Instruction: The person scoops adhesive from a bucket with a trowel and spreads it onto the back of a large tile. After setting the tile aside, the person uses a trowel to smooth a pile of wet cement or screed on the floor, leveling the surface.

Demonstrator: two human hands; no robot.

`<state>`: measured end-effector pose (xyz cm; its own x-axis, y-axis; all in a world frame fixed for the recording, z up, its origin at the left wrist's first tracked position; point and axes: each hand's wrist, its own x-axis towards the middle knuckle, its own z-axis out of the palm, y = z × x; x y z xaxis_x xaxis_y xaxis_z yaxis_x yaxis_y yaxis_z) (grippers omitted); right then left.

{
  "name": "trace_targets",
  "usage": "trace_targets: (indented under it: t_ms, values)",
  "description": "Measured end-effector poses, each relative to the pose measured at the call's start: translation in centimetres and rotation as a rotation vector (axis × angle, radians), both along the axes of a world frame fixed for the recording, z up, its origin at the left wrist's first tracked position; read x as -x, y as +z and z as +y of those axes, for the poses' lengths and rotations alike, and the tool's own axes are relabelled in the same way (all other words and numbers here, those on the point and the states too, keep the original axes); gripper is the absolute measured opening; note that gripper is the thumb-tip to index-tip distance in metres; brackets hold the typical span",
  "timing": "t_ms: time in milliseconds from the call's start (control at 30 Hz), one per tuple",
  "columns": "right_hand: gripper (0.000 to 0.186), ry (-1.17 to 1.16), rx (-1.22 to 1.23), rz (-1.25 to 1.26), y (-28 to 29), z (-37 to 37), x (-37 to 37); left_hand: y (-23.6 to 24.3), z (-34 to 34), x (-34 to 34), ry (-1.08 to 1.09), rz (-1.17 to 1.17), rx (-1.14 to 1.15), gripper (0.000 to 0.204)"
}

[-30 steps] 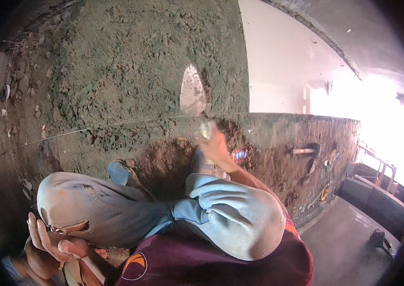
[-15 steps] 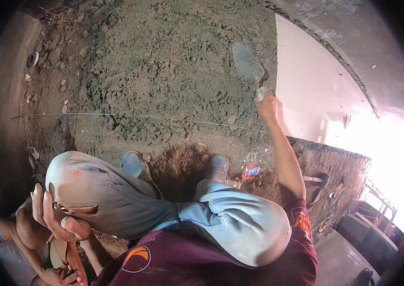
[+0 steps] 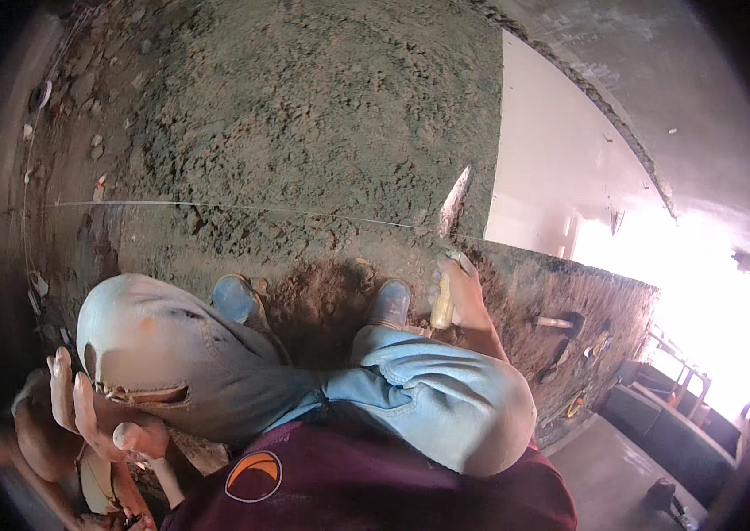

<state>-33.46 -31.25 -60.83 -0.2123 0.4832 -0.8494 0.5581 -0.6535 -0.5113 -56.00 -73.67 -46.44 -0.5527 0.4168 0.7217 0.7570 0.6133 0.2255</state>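
My right hand point(image 3: 466, 296) is wrapped round the yellowish handle of a pointing trowel point(image 3: 455, 202). Its blade is turned on edge and points away from me, over the near edge of the damp grey-green mortar bed point(image 3: 322, 115), close to the corner of a pale, smooth tile point(image 3: 539, 159). Whether the blade touches the mortar I cannot tell. My left hand point(image 3: 96, 411) is raised beside my left knee, fingers apart and nothing in it. A thin taut string point(image 3: 286, 211) crosses the near part of the mortar.
A hammer point(image 3: 556, 322) lies on the dirt at right. Crouched at lower left is another person point(image 3: 38, 425), partly cut off. Rubble point(image 3: 83, 88) and a small spool point(image 3: 41, 96) lie along the left wall. Dark boards point(image 3: 658, 411) lean at lower right.
My right hand has drawn the trowel back toward me, off the mortar beside the tile, and turned the blade on edge. My left hand stays raised. The view has shifted slightly.
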Motion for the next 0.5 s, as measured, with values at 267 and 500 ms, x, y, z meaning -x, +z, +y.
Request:
trace_targets:
  t_ms: [267, 500]
  values:
    - [0.026, 0.353, 0.140, 0.106, -2.3, -9.3, 8.5, -0.4, -0.9, -0.6, -0.055, -0.094, -0.172, 0.068]
    - [0.037, 0.837, -0.059, 0.061, -0.5, -11.1, 12.6, 0.5, -2.3, -1.6, 0.013, -0.162, -0.135, 0.069]
